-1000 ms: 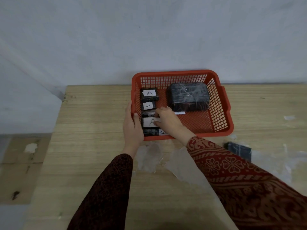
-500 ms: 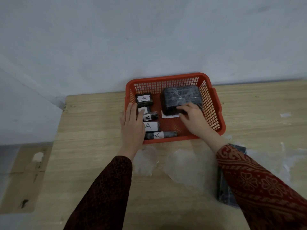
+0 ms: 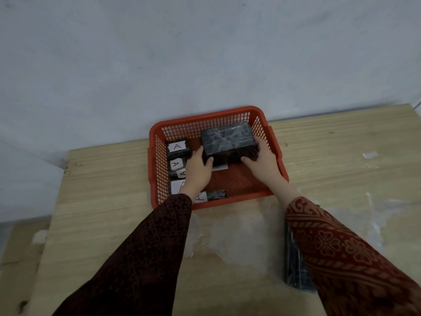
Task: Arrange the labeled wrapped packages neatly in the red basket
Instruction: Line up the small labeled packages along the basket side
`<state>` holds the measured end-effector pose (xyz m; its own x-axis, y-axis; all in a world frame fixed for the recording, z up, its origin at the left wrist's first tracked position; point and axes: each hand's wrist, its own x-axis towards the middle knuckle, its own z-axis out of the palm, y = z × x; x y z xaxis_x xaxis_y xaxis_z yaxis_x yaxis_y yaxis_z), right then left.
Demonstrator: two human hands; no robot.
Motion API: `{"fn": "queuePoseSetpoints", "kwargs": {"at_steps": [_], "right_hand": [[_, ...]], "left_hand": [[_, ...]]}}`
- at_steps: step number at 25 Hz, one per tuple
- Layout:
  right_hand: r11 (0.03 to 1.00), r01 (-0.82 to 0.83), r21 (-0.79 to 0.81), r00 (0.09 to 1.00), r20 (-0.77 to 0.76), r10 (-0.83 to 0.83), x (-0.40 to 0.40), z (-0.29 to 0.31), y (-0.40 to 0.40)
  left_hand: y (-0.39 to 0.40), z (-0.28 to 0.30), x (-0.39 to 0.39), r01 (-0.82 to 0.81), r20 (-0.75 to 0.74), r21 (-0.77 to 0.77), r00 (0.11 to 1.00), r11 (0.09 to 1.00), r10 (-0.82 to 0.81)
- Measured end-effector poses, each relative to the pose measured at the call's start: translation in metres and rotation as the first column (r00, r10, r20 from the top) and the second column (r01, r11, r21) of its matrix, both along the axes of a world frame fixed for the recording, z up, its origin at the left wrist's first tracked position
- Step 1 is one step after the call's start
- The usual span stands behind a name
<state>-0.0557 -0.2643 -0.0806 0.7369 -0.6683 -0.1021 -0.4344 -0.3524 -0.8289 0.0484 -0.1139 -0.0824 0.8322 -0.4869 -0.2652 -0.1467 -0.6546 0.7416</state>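
Now both hands have closed on the large wrapped package (image 3: 228,140): left hand (image 3: 198,170) and right hand (image 3: 262,161) fingers curl around its ends, long axis running left-right in the red basket (image 3: 211,115).

Both hands (image 3: 199,171) (image 3: 262,165) in clasping grip

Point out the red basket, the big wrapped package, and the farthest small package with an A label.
Red basket (image 3: 206,117): head view, far rim.
Big package (image 3: 227,137): head view, top face.
Farthest A package (image 3: 177,147): head view, white label on top.
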Motion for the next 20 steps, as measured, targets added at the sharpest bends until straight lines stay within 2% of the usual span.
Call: {"fn": "queuePoseSetpoints", "kwargs": {"at_steps": [2, 5, 10, 14, 17, 20], "right_hand": [[0.984, -0.030, -0.177, 0.996, 0.074, 0.043, -0.004, 0.007, 0.001], [0.953, -0.086, -0.290, 0.984, 0.122, 0.127, -0.005, 0.016, -0.002], [0.967, -0.108, -0.230, 0.982, 0.126, 0.140, 0.010, 0.028, -0.023], [0.971, -0.078, -0.225, 0.991, 0.089, 0.100, 0.022, 0.026, -0.028], [0.983, -0.047, -0.176, 0.996, 0.062, 0.059, 0.026, 0.019, -0.024], [0.989, -0.018, -0.146, 0.996, 0.085, 0.030, 0.025, 0.012, -0.016]], "left_hand": [[0.001, 0.005, 0.000, -0.209, 0.008, -0.168, 0.977, 0.963, 0.213], [-0.001, 0.017, 0.008, -0.324, -0.069, -0.223, 0.946, 0.919, 0.317], [0.001, 0.028, 0.025, -0.342, -0.069, -0.278, 0.939, 0.897, 0.337], [-0.002, 0.021, 0.022, -0.281, -0.192, -0.316, 0.954, 0.906, 0.229], [0.001, 0.006, 0.020, -0.207, -0.186, -0.265, 0.969, 0.942, 0.160], [0.002, -0.005, 0.025, -0.260, -0.171, -0.289, 0.961, 0.921, 0.217]]}}
